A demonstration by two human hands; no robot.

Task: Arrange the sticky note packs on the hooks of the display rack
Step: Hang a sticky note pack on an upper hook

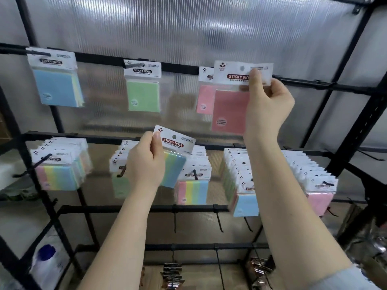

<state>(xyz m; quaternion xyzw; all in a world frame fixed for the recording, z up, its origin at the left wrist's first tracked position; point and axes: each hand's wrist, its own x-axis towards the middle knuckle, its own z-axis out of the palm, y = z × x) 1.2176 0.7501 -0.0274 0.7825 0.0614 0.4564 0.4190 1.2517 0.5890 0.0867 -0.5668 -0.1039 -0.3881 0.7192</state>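
Now right hand (pixel 269 101) is pinching pink pack (pixel 232 105) just before top-rail pink pack (pixel 206 97); left hand (pixel 145 164) is gripping rainbow pack (pixel 174 162) below.

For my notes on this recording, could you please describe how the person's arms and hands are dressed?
Both hands, the left hand and the right hand, are bare: no gloves, rings or watch show. The forearms are uncovered too. Only near the right elbow does a light grey-blue sleeve appear, at the frame's bottom edge. No sleeve shows on the left arm.

Two hands (pixel 146 162) – two held packs (pixel 232 105) (rows uncountable).
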